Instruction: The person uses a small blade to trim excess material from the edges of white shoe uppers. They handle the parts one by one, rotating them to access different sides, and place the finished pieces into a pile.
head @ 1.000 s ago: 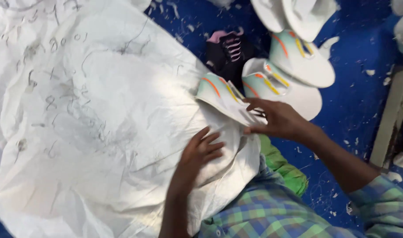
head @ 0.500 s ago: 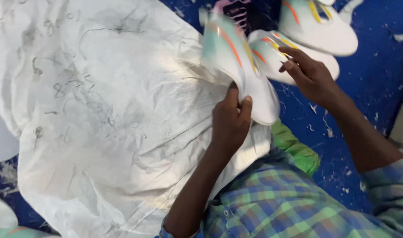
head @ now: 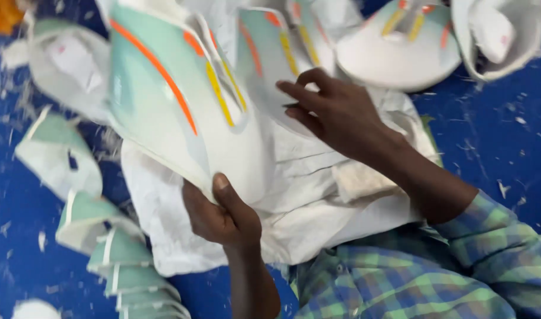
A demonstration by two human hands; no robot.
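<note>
Two hands on mint-and-white shoe panels above a white sack.
Your left hand (head: 223, 215) pinches the front panel (head: 176, 100) at its lower edge; your right hand (head: 335, 112), fingers loosely spread, touches the next panel (head: 270, 59) behind, upper right.

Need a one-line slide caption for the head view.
Left hand grips a striped shoe upper; right hand fingers another.

Single head-worn view, looking steeply down from above the lap onto a blue floor (head: 501, 153) flecked with white scraps. Very close in: left hand (head: 223, 215) and right hand (head: 335, 112) filling the centre, forearms running up from the lower edge, green-and-blue checked sleeve (head: 495, 242) cut off at bottom right. Slightly tilted, blurred at the left. White crumpled sack cloth (head: 317, 201) spread mid-frame. No second view to overlap with.
</note>
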